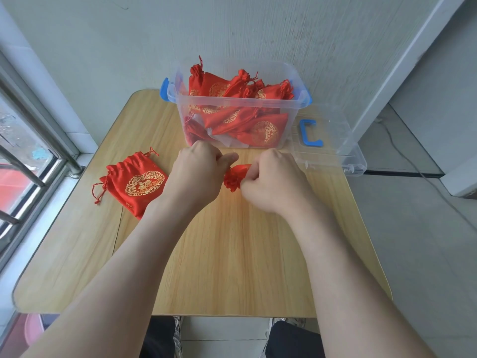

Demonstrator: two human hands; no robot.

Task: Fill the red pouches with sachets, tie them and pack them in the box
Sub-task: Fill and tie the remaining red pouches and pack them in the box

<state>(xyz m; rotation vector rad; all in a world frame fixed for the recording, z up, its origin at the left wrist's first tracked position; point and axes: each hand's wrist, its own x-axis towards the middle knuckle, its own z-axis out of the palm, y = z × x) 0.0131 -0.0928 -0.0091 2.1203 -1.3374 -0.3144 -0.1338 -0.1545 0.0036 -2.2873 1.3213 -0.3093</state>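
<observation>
Your left hand [196, 171] and right hand [274, 182], fingers curled, pinch one red pouch [236, 176]; clear box [293, 109], tabletop [232, 254] far edge; spare pouch [139, 182], left edge.

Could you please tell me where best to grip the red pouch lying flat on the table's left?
Probably by the gathered neck of the pouch, pinched from above, coming from the left. The neck is bunched into graspable folds, while the flat body lies flush on the table and its near corner is hidden by the left forearm.
</observation>
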